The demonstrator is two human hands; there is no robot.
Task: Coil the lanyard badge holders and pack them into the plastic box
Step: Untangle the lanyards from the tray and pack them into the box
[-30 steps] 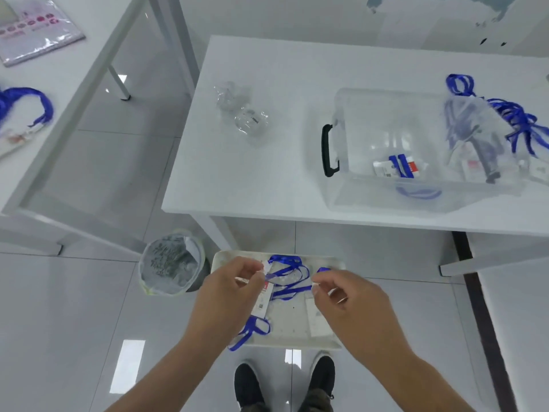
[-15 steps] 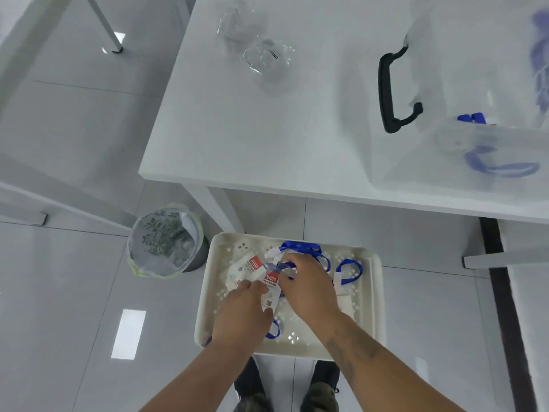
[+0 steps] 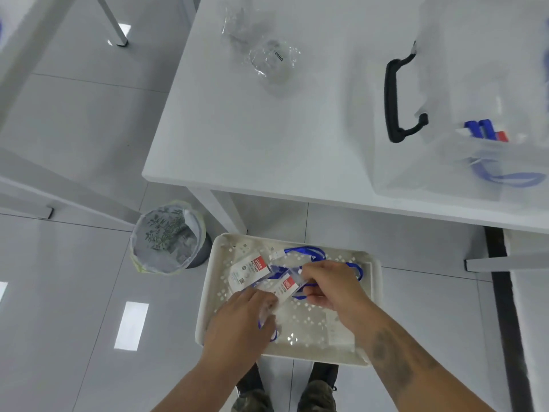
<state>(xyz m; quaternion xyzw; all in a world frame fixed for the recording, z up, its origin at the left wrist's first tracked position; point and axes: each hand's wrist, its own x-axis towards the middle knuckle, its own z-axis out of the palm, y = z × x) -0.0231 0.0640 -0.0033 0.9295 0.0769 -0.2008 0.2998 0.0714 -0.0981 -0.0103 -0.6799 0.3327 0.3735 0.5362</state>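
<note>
I'm bent over the tray (image 3: pixel 208 295) at my feet, both hands in it. My right hand (image 3: pixel 332 288) has its fingers curled around the top edge of a badge holder (image 3: pixel 285 288), the one with the red label, and its blue lanyard (image 3: pixel 309 253) trails loose behind toward the far side of the tray. My left hand (image 3: pixel 243 319) is curled over the holder's near end with a bit of blue strap (image 3: pixel 271 337) poking out by the thumb; I take it to be gripping that strap, though the blur makes it hard to be sure. A second badge holder (image 3: pixel 248 270) lies flat just beside the first. Up on the table (image 3: pixel 252 129) the plastic box (image 3: pixel 463 99) already holds at least one packed holder and a blue loop. So I judge the job partly done: this one is not yet coiled, and the other waits
</note>
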